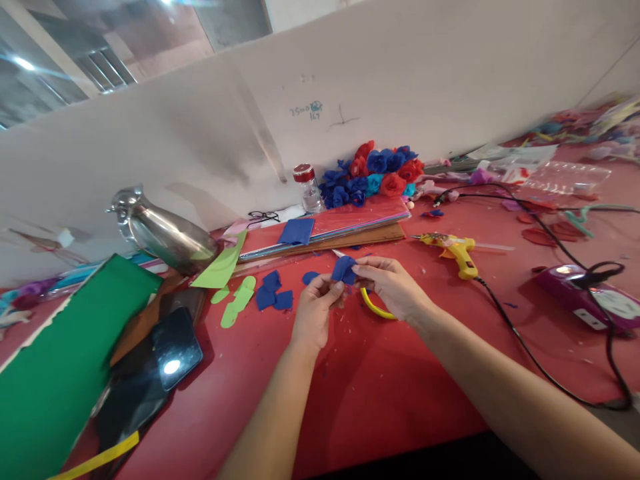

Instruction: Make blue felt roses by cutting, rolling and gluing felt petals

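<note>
Both hands meet above the red table (380, 393), pinching a small dark-blue paper piece (344, 269) between them. My left hand (316, 308) grips its lower left side with thumb and fingers. On the right side, my right hand (393, 283) holds it by the fingertips. Scissors with a yellow handle (376, 308) lie under the hands, mostly covered by them. Left of my left hand are several cut blue paper pieces (273, 291), and beyond those several light-green cut pieces (237, 303).
A yellow glue gun (457, 252) rests to the right, its cord running to a purple power strip (585, 293). Behind are stacked paper sheets (350, 223), a red-lidded jar (309, 190) and paper flowers (375, 173). Leftward are a metal jug (165, 233), a phone (176, 348) and a green board (65, 373).
</note>
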The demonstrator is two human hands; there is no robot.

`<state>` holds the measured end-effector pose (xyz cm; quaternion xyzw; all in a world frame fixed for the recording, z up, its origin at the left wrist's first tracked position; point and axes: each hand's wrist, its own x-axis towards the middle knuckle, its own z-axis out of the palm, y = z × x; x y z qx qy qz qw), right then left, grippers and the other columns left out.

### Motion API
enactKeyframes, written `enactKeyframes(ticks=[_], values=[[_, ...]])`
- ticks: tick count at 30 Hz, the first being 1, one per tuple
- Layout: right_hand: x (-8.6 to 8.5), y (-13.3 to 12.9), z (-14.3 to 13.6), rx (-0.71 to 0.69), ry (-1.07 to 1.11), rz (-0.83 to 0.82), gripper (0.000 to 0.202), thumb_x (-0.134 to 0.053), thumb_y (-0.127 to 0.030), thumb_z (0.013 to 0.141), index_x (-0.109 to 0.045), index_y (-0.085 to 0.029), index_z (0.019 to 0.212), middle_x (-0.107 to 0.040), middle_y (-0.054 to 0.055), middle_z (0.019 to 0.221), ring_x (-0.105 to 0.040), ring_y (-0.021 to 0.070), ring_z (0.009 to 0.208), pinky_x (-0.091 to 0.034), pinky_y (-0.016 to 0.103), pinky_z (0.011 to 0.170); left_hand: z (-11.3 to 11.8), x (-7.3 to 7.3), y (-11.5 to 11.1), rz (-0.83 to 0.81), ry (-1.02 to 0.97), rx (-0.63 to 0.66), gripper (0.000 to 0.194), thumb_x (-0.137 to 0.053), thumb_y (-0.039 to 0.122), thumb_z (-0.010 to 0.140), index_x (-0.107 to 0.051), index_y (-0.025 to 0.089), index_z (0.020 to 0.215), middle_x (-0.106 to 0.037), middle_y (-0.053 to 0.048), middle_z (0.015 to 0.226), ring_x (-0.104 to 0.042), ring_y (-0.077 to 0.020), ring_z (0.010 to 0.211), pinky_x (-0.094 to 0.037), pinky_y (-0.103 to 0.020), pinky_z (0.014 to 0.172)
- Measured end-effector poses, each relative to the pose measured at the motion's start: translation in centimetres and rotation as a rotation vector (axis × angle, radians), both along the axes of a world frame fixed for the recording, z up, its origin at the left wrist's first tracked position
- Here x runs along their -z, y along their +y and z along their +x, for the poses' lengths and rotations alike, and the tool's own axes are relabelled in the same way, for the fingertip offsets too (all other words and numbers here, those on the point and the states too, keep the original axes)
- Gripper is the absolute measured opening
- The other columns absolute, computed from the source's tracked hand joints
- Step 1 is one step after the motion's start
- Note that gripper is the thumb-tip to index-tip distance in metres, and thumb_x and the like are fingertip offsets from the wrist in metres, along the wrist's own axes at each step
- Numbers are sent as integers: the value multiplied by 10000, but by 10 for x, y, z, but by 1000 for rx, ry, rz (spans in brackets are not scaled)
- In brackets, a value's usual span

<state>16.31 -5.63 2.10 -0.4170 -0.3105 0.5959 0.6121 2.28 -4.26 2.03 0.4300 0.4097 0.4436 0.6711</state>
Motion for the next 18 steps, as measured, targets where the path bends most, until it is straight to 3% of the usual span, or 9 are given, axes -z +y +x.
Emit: enactKeyframes(ticks=[10,18], values=[[-8,-5,1,-33,-151,92,190,-771,-289,571,-710,-167,703,-672,4,686,-564,115,634,-427,273,675,-1,1,1,39,39,12,248,-780,313,571,-617,164,684,-566,33,592,-491,-75,547,-398,-195,539],[-6,-4,0,-13,-186,93,222,-770,-354,579,-687,-171,676,-652,0,653,-537,110,593,-425,272,630,-2,1,1,4,26,16,239,-782,293,552,-630,167,686,-565,40,594,-496,-71,522,-402,-210,548]])
